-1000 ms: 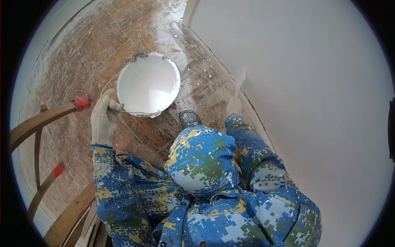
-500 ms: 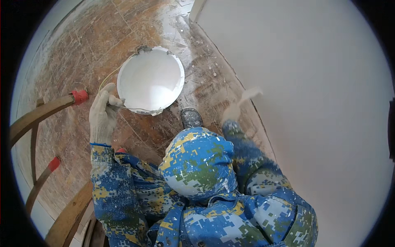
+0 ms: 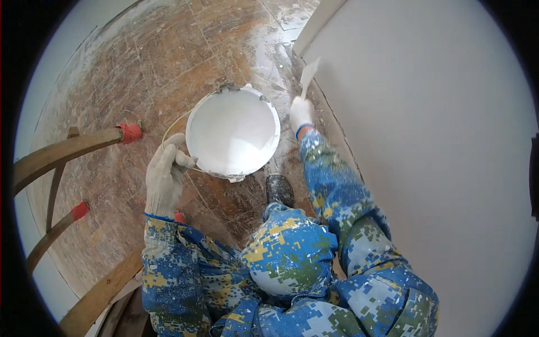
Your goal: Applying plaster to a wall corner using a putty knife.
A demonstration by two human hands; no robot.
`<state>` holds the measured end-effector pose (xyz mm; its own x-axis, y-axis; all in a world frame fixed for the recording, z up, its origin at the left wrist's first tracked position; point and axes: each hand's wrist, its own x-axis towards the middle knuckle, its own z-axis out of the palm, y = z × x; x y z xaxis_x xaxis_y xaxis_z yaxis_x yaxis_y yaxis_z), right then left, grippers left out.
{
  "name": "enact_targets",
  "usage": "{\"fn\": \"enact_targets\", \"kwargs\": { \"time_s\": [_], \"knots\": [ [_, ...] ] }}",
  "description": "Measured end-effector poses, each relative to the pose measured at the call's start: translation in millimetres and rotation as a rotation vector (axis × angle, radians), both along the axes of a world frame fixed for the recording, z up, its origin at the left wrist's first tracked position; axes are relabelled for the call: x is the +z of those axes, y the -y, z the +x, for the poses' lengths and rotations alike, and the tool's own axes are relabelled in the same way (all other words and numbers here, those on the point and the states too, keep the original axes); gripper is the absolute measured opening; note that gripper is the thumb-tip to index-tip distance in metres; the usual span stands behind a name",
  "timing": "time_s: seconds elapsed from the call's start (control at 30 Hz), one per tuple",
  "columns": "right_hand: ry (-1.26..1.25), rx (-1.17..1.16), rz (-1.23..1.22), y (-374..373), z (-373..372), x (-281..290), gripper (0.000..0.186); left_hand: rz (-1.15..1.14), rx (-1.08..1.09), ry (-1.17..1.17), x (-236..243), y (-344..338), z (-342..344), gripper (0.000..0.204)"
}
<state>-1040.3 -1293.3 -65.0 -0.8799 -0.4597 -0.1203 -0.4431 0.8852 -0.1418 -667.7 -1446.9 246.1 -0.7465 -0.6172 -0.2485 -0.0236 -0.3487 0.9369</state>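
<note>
My left hand (image 3: 167,171), in a white knit glove, is closed on the thin wire handle (image 3: 174,123) of a white bucket (image 3: 203,168). Smooth white paint (image 3: 233,132) lies inside the bucket, and dried grey clumps stick to its rim. Right of it, my gloved right hand (image 3: 302,112) grips a pale paintbrush (image 3: 310,74). The brush's broad end points ahead, close by the foot of the white wall (image 3: 415,123); I cannot tell whether it touches. Some motion smears this hand. White specks cover my camouflage sleeves.
Curved wooden legs (image 3: 70,150) with red-wrapped ends (image 3: 131,133) stand at the left. My dark shoe (image 3: 279,190) is just below the bucket, behind my bent knee (image 3: 289,253). The brown floor (image 3: 140,78) is smeared with white. A wall corner (image 3: 300,48) stands ahead.
My right arm has stretched ahead along the wall, and the brush now points forward instead of right. My left hand keeps the handle. The whole view has shifted, placing the bucket lower and further right.
</note>
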Motion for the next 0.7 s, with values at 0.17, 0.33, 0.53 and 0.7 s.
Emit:
{"fn": "enact_targets", "kwargs": {
  "time_s": [0.17,0.33,0.53,0.7],
  "knots": [
    [0.331,-0.359,-0.762,61.2,121.8,128.0,0.042,-0.116,0.133,0.077,36.4,33.4,45.2,0.038],
    [0.213,-0.374,-0.747,46.8,46.2,121.5,0.043,-0.115,0.109,0.04,29.2,27.3,39.5,0.038],
    [0.083,-0.428,-0.665,3.0,45.2,74.0,0.047,-0.094,0.082,0.084,41.3,17.5,21.0,0.037],
    [0.268,-0.701,-0.956,-18.3,136.2,99.2,0.053,-0.111,0.084,0.101,51.6,10.4,16.0,0.038]
  ]
}}
